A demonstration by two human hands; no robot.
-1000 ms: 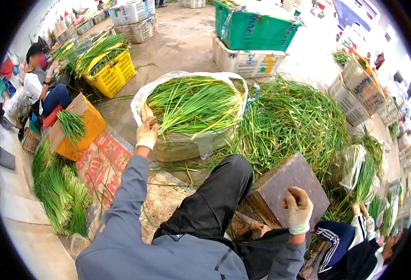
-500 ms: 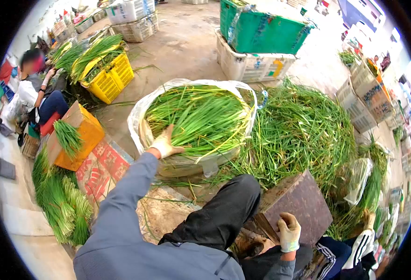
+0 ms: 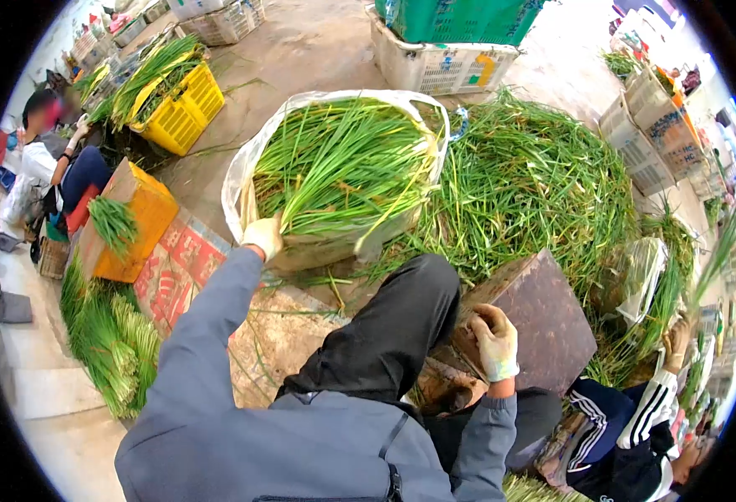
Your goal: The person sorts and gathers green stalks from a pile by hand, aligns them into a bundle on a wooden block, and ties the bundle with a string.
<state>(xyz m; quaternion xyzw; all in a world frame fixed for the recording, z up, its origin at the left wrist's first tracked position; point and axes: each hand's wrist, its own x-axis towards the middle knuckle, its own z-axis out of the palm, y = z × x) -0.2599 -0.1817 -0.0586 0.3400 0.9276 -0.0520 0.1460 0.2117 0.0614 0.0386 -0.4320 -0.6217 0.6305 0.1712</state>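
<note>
A white plastic bag (image 3: 236,180) holds a large load of long green chives (image 3: 343,159). At its near left rim my left hand (image 3: 265,235), in a pale glove, is closed around the near ends of some chives; the fingertips are partly hidden. My right hand (image 3: 495,343), also gloved, is over my right leg beside a dark brown box (image 3: 544,322). Its fingers are curled in toward the thumb, and whatever lies between them is too small to make out.
A wide heap of loose green leaves (image 3: 535,184) lies right of the bag. Bundled chives (image 3: 100,351) and an orange box (image 3: 146,222) are at left. Crates (image 3: 443,63) stand behind. A co-worker's gloved hand (image 3: 677,339) is close on the right.
My left hand's spread fingers have closed on the chives at the bag's near left edge. My right hand has risen slightly and curled tighter. The view has tipped downward.
</note>
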